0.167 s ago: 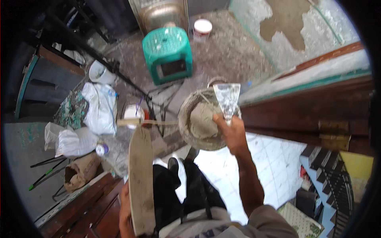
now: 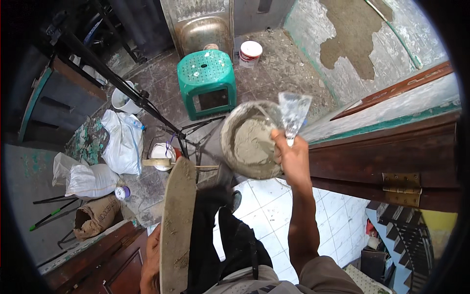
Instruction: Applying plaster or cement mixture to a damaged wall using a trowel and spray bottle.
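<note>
With the scraper (image 2: 295, 115) gripped in our right hand (image 2: 296, 161), we had just shifted its blade toward the right rim of the bucket (image 2: 226, 142), seemingly scooping no mortar (image 2: 250, 143) there, while our left hand (image 2: 152, 255) held the board (image 2: 177, 220).

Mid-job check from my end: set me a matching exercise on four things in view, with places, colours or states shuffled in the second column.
Column one:
1. Scraper
2. Board
3. Large bucket
4. Stool

Column two:
A. Green, with small holes in its top
B. In the right hand
C. Holds a grey mix
D. At the left hand

Pairs: 1-B, 2-D, 3-C, 4-A
</note>
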Available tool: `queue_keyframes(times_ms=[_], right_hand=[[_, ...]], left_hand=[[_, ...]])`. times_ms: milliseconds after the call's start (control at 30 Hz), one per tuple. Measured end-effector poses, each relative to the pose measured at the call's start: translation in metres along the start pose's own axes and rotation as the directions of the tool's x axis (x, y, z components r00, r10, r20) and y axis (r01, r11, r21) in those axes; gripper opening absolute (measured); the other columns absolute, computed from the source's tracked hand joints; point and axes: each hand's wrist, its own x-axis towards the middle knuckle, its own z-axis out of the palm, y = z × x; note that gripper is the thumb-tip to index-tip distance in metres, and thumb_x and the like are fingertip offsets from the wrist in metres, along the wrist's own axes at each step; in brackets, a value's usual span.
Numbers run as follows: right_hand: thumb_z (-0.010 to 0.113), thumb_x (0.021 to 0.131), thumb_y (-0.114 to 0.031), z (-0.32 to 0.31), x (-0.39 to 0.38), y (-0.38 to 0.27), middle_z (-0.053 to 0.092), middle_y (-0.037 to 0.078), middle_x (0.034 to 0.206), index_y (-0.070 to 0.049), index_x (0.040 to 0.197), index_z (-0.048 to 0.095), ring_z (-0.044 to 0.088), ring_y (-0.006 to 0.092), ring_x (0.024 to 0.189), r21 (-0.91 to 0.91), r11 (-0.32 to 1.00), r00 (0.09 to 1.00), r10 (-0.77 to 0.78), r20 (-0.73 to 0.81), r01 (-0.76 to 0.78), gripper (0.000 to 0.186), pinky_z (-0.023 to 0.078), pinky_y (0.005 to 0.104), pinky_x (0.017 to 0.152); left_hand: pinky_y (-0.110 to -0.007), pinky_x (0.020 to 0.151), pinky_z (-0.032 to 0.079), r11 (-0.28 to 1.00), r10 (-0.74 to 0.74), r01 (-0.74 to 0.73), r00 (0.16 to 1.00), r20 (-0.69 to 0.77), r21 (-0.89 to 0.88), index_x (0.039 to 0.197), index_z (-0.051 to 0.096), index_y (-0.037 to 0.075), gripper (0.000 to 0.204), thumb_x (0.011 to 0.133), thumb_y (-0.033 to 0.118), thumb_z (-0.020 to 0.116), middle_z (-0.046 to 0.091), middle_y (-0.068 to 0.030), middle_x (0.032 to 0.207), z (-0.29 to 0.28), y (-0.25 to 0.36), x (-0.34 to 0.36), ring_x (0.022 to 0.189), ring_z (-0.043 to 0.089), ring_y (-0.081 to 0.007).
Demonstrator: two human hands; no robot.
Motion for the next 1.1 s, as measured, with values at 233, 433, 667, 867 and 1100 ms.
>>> queue_keyframes(times_ms=[233, 433, 667, 867, 1100], right_hand=[[0.074, 0.093, -0.034, -0.002, 0.075, -0.046, 0.057, 0.002, 0.068, 0.0, 0.088, 0.069, 0.049, 0.0091, 0.057, 0.027, 0.992, 0.975, -0.113, -0.19, 0.12, 0.035, 0.036, 0.0266, 0.049], [0.072, 0.094, -0.032, 0.009, 0.159, -0.052, 0.056, -0.001, 0.065, -0.004, 0.087, 0.07, 0.046, 0.0053, 0.048, 0.014, 0.987, 0.952, -0.153, -0.265, 0.163, 0.028, 0.029, 0.0226, 0.038], [0.068, 0.097, -0.028, -0.006, 0.245, -0.024, 0.056, -0.002, 0.064, -0.002, 0.098, 0.073, 0.047, 0.0051, 0.051, 0.074, 0.997, 0.919, 0.03, -0.392, -0.001, 0.026, 0.031, 0.0217, 0.043], [0.067, 0.099, -0.028, -0.007, 0.313, -0.006, 0.054, -0.002, 0.066, 0.0, 0.1, 0.067, 0.046, 0.0072, 0.054, 0.152, 0.984, 0.847, 0.159, -0.508, -0.094, 0.028, 0.035, 0.0239, 0.052], [0.069, 0.098, -0.025, -0.03, 0.37, 0.023, 0.054, 0.0, 0.065, -0.001, 0.096, 0.067, 0.047, 0.0087, 0.053, 0.261, 0.963, 0.777, 0.22, -0.59, -0.074, 0.025, 0.034, 0.0245, 0.047]], left_hand=[[-0.026, 0.089, 0.051, 0.989, 0.143, -0.144, 0.989, 0.042, 0.016, 0.139, 0.057, 0.0, 0.041, 0.109, 0.028, 0.056, 0.066, -0.004, 0.117, 0.054, 0.037, 0.082, 0.102, 0.061, -0.0091], [-0.024, 0.081, 0.05, 0.997, 0.078, -0.076, 0.993, 0.087, -0.023, 0.132, 0.061, 0.002, 0.034, 0.109, 0.027, 0.055, 0.067, -0.0015, 0.11, 0.084, 0.049, 0.193, 0.095, 0.059, -0.0048], [-0.029, 0.089, 0.055, 0.927, -0.066, 0.111, 0.989, 0.135, -0.359, 0.141, 0.057, 0.001, 0.04, 0.102, 0.012, 0.059, 0.069, -0.0075, 0.124, 0.108, 0.112, 0.323, 0.106, 0.066, -0.0136], [-0.03, 0.088, 0.057, 0.958, -0.059, 0.081, 0.995, 0.087, -0.277, 0.141, 0.057, 0.0, 0.039, 0.104, 0.014, 0.058, 0.069, -0.0082, 0.124, 0.11, 0.139, 0.456, 0.103, 0.069, -0.0157], [-0.031, 0.088, 0.057, 0.938, -0.082, 0.097, 0.995, 0.059, -0.332, 0.14, 0.057, 0.001, 0.039, 0.104, 0.015, 0.058, 0.069, -0.0089, 0.124, 0.109, 0.143, 0.55, 0.104, 0.069, -0.0167]])
